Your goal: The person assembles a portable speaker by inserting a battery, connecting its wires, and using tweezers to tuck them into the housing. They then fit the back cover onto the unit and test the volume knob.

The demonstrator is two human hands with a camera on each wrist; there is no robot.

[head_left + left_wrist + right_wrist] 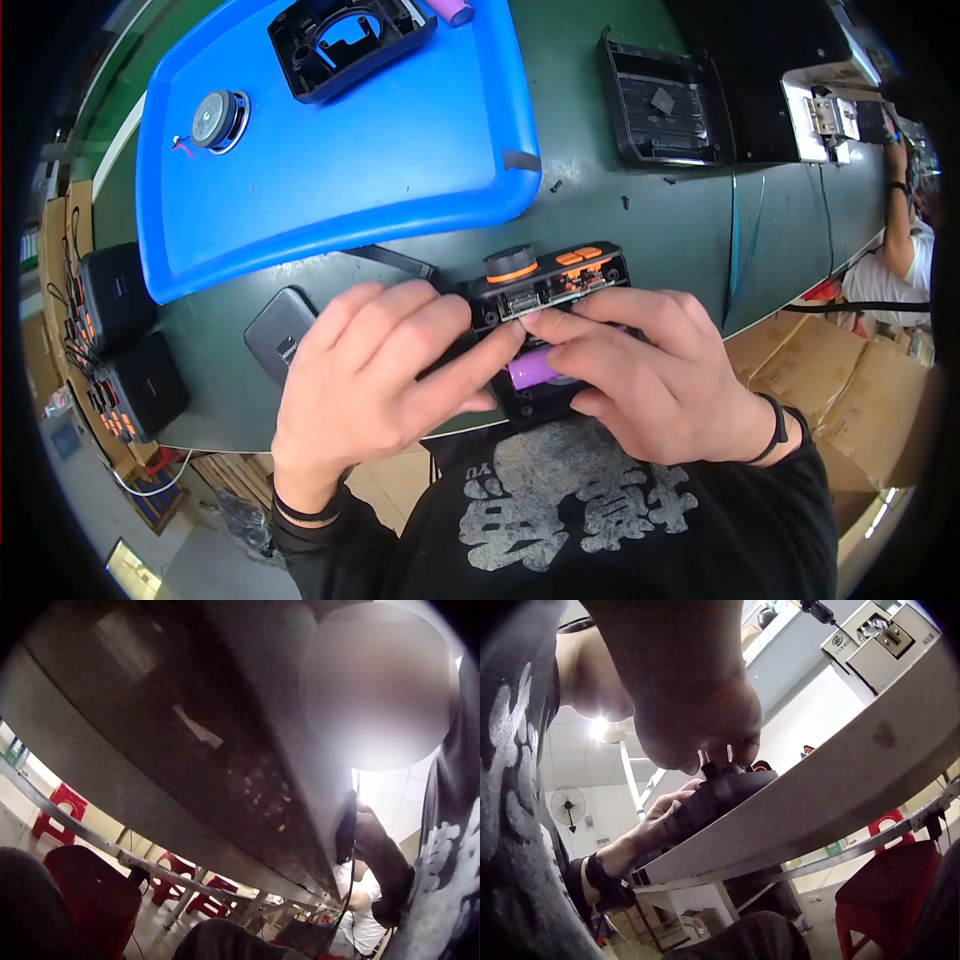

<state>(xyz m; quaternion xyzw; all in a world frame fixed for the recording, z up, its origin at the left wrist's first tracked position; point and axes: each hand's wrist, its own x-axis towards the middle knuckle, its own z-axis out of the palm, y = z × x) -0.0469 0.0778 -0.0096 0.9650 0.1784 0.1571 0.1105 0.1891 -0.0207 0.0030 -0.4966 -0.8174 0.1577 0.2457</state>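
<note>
The left hand (370, 370) curls at the left end of an open black case (548, 268), and the right hand (650, 370) grips its right side, index fingertips close together at the circuit board above a purple battery (532, 368). The case is at the green table's (590, 215) near edge. Beyond the left hand, a black strip (395, 262) narrows the gap to the blue tray's (350, 235) rim; farther right, loose screws (626, 203) leave more room.
</note>
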